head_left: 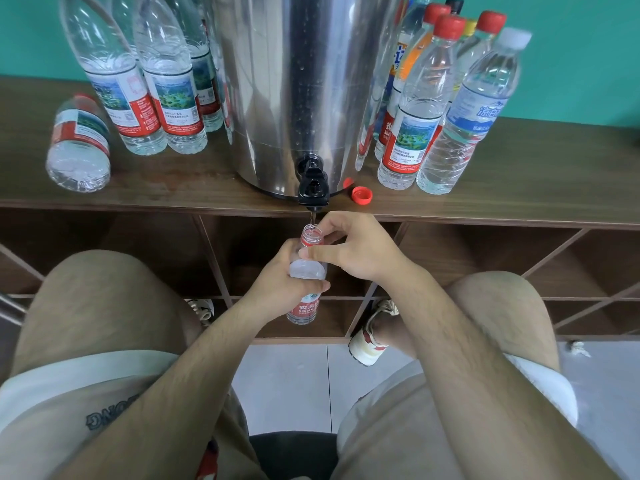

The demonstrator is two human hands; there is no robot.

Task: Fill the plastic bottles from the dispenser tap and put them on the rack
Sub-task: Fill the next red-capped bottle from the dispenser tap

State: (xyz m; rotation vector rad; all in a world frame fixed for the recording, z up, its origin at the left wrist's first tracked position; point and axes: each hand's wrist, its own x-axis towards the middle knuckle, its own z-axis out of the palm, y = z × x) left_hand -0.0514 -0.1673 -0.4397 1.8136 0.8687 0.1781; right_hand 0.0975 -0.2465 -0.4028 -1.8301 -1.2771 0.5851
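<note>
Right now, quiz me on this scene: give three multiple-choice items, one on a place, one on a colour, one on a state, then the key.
1. Where does the loose red cap lie?
A. On the shelf top, right of the tap
B. On the floor
C. In a rack compartment

2. What colour is the tap?
A. Red
B. White
C. Black

3. In what state is the held bottle?
A. Capped
B. Open-mouthed under the tap's stream
C. Lying on its side

Key:
1 A, the cap rests on the wood beside the dispenser base.
2 C, the spout is black against the steel.
3 B, the left hand and right hand hold it uncapped below the tap.
</note>
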